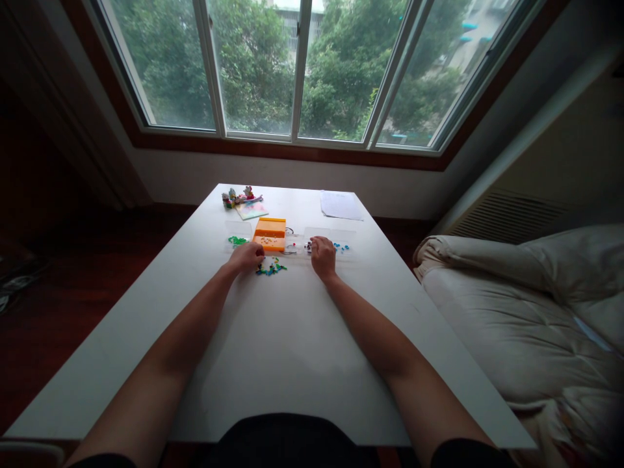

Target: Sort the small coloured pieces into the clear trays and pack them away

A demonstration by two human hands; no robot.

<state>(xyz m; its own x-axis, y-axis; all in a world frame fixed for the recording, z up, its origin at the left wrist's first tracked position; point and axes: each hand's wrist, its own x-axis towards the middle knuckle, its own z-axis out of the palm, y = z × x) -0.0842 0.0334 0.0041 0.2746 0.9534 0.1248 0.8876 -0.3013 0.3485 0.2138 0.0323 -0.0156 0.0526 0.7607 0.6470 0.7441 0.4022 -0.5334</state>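
Observation:
My left hand (247,256) rests beside a loose pile of small green, blue and yellow pieces (272,268) on the table, its fingers pressed together; whatever lies between them is too small to name. Behind it are an open clear box with green pieces (237,241) and an open orange case (270,234) holding small pale pieces. My right hand (322,256) curls at a clear box (346,235), its fingertips by some dark pieces (307,247). Blue pieces (342,247) lie to the right of that hand. What its closed fingers hold, if anything, is hidden.
At the back left of the white table (287,364) stand several small colourful figures (234,196) beside a pastel sheet (252,210). White papers (340,205) lie at the back right. A beige sofa (507,312) stands along the right, and a window is beyond the table.

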